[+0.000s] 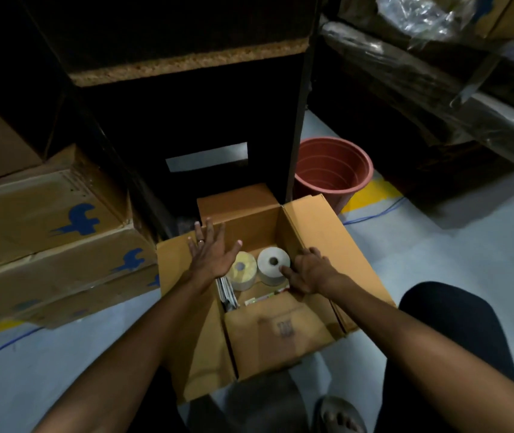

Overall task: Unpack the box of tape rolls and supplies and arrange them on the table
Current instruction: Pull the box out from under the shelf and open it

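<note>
Reaching into the open cardboard box (280, 335) on the floor, the person works with all four flaps folded outward, which keeps the opening clear for both arms. The left hand (210, 260) hovers over the box's left side with its fingers (209, 229) spread wide and holding nothing, probably poised to steady the flap or take the yellowish roll (242, 270) just beneath it. The right hand (307, 271) touches the white roll (273, 264) with its thumb at the rim and the fingers curled; whether they grip it is hard to tell in this dim view. Both rolls stand side by side inside the box, beside some flat packets (227, 292), so unpacking has barely begun.
</note>
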Available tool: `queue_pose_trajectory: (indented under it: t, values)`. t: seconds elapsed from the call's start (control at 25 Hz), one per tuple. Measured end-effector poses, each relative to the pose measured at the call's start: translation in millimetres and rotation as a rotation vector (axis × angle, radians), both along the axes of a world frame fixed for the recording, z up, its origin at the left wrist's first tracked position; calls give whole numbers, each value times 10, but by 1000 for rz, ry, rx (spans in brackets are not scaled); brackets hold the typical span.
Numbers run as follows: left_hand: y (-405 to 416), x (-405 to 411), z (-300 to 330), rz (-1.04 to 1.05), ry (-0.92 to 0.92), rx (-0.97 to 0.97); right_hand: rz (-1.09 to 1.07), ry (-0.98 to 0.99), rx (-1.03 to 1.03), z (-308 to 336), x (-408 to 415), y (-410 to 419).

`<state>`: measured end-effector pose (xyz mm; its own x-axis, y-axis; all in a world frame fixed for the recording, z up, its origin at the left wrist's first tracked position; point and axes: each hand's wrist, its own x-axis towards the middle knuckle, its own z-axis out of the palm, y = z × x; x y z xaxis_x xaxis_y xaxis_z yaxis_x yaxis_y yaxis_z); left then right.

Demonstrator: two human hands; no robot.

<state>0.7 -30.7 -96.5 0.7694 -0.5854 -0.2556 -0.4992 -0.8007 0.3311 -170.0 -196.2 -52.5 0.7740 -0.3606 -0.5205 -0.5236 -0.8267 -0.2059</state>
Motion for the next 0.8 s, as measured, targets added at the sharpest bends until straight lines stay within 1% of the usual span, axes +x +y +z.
queue_pose_trajectory:
  t: [0.12, 0.2, 0.32, 0.4, 0.44, 0.52, 0.6, 0.68, 0.8]
  values:
    - [112, 67, -18, -10, -32, 35, 1, -30, -15, 88, 43, -3]
    - [243, 101, -103, 33, 6, 46, 3, -25, -18, 120, 49, -14]
    - [404, 79, -226, 66, 25, 56, 8, 12, 38, 187, 68, -95]
    - [429, 53, -244, 55, 14, 53, 27, 88, 126, 315, 105, -177]
    - [422, 52, -235, 56, 23, 48, 73, 160, 167, 398, 114, -202]
    - [403, 69, -215, 75, 58, 37, 251, 383, 203, 544, 101, -186]
    - [401, 62, -223, 92, 99, 18, 345, 567, 222, 573, 38, -105]
    - [417, 29, -251, 100, 118, -15, 413, 605, 220, 491, -58, 23]
    - [421, -14, -288, 126, 114, -61, 489, 545, 194, 339, -241, 190]
